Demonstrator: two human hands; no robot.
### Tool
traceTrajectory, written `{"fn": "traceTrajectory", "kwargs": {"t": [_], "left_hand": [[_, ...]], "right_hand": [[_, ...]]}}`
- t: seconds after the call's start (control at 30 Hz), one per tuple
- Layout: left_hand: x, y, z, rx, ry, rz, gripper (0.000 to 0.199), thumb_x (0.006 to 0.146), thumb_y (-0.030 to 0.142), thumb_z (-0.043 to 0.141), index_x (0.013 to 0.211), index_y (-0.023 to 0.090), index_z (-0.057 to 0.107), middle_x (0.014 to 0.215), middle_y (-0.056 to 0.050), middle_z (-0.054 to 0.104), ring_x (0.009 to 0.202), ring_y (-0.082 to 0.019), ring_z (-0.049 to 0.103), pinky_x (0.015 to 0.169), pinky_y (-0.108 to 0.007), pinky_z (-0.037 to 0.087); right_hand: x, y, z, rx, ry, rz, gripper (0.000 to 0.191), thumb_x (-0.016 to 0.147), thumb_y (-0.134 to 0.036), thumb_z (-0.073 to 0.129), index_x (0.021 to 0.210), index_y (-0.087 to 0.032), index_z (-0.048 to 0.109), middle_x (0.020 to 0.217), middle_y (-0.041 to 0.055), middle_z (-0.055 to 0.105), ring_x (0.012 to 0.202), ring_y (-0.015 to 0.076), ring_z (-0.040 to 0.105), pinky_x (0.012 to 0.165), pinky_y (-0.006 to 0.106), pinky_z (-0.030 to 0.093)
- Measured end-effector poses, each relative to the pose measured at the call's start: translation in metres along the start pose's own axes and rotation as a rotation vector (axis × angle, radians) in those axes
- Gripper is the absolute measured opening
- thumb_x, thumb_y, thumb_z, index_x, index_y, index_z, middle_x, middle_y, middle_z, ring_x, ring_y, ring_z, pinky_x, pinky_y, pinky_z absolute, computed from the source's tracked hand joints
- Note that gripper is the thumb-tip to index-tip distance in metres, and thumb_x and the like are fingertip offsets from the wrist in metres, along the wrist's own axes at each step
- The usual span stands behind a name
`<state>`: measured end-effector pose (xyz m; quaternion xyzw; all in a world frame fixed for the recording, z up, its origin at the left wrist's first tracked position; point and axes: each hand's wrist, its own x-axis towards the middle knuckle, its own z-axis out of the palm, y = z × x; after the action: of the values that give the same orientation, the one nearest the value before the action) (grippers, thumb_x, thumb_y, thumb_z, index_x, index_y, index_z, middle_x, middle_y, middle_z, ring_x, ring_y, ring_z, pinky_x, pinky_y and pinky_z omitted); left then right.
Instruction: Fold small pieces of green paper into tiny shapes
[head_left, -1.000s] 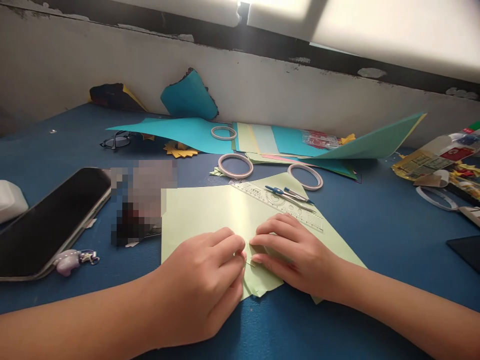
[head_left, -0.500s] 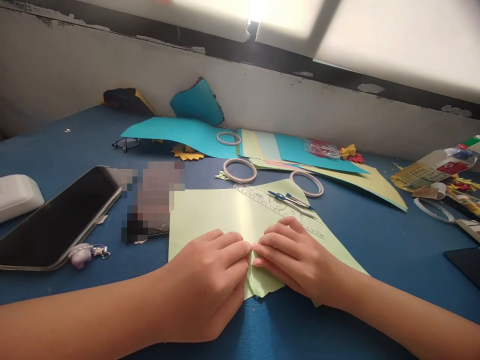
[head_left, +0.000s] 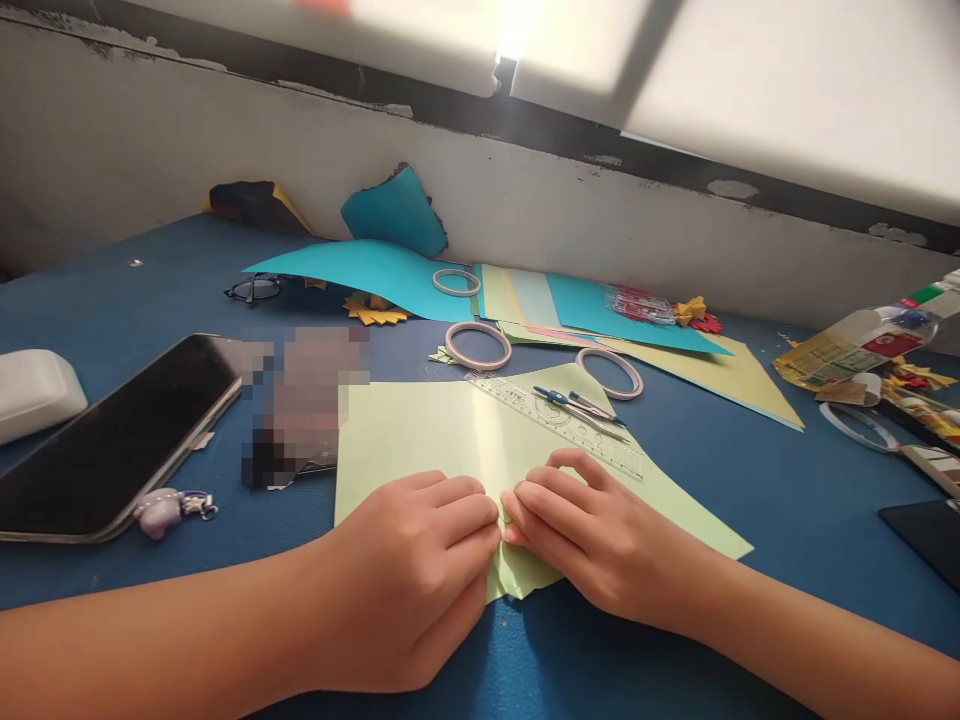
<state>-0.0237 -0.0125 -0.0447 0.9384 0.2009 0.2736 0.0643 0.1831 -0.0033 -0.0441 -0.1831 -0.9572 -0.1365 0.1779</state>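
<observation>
Fingertips in close now: my left hand (head_left: pixel 427 565) and right hand (head_left: pixel 604 540) face each other at the near side of the pale green paper (head_left: pixel 405 430), each pinching green paper between curled fingers. Whether that pinched bit belongs to the big sheet or is a smaller piece on top, I can't make out behind my knuckles.

This wants a light, even pinch, both sets of fingertips at one height, thumbs backing the fingers; the near edge is puckered, and a hard tug, I reckon, could crease or rip it. A stripe of sunlight runs down the sheet and into my grip, handy for reading the folds.

Edges next! The left edge lies on the blue bench (head_left: pixel 735 470), ahead of my left forearm; the right corner pokes out beside my right forearm, so a careless sweep could drag it. Past my right knuckles, the clear ruler (head_left: pixel 510 392) slants across the sheet with the compass (head_left: pixel 553 397) on top: lift the paper and both may slide. A tape roll (head_left: pixel 641 380) hugs the far corner. Charm (head_left: pixel 161 512) and phone (head_left: pixel 127 440) sit off left, so I'd steer my elbows towards me, where blue surface shows.
</observation>
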Motion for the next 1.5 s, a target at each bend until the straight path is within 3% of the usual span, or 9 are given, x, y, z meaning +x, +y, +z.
{"fn": "traceTrajectory", "kwargs": {"t": [0.23,0.6,0.77,0.93,1.17,1.5], "left_hand": [[-0.002,0.001,-0.001,-0.026,0.043,0.054,0.023,0.082,0.010,0.040,0.087,0.012,0.063,0.072,-0.009,0.065,0.072,-0.019,0.062,0.071,-0.030,0.054],[0.000,0.002,0.000,-0.044,-0.011,0.056,0.023,0.083,0.009,0.039,0.090,0.013,0.061,0.075,-0.010,0.065,0.076,-0.021,0.061,0.073,-0.033,0.053],[0.000,0.002,0.000,-0.064,-0.009,0.062,0.022,0.083,0.009,0.039,0.090,0.013,0.060,0.075,-0.010,0.063,0.075,-0.020,0.060,0.072,-0.032,0.052],[0.002,0.000,-0.001,-0.031,0.072,0.020,0.023,0.084,0.007,0.037,0.089,0.010,0.059,0.080,-0.012,0.060,0.078,-0.021,0.057,0.069,-0.033,0.050],[0.004,-0.001,0.001,0.053,0.072,-0.047,0.022,0.083,0.007,0.038,0.084,0.009,0.060,0.071,-0.010,0.055,0.066,-0.019,0.047,0.056,-0.031,0.043],[0.004,0.000,-0.002,0.023,-0.089,-0.056,0.023,0.081,0.008,0.038,0.067,0.011,0.055,0.068,-0.009,0.050,0.063,-0.018,0.041,0.056,-0.031,0.040]], "right_hand": [[-0.005,0.000,-0.001,-0.025,-0.022,-0.069,0.020,0.084,-0.004,0.043,0.089,-0.002,0.062,0.081,0.0118,0.059,0.073,0.0201,0.050,0.071,0.040,0.042],[-0.005,0.006,0.003,0.047,0.027,-0.085,0.016,0.082,-0.002,0.045,0.088,-0.003,0.059,0.080,0.0126,0.061,0.073,0.0200,0.052,0.067,0.038,0.043],[-0.003,0.004,0.009,0.270,0.094,0.129,0.010,0.083,-0.006,0.046,0.087,-0.011,0.054,0.076,0.0070,0.059,0.070,0.0154,0.050,0.065,0.032,0.042],[-0.001,-0.003,0.011,0.450,0.159,0.328,0.012,0.084,-0.007,0.045,0.089,-0.015,0.053,0.079,0.0053,0.057,0.071,0.0139,0.048,0.066,0.029,0.042],[-0.004,-0.004,0.010,0.415,0.180,0.290,0.015,0.085,-0.007,0.044,0.094,-0.015,0.053,0.080,0.0048,0.058,0.070,0.0141,0.048,0.065,0.029,0.041],[-0.004,-0.005,0.009,0.468,0.164,0.275,0.019,0.083,-0.002,0.044,0.095,-0.013,0.053,0.082,0.0063,0.057,0.071,0.0147,0.046,0.066,0.030,0.041]]}}
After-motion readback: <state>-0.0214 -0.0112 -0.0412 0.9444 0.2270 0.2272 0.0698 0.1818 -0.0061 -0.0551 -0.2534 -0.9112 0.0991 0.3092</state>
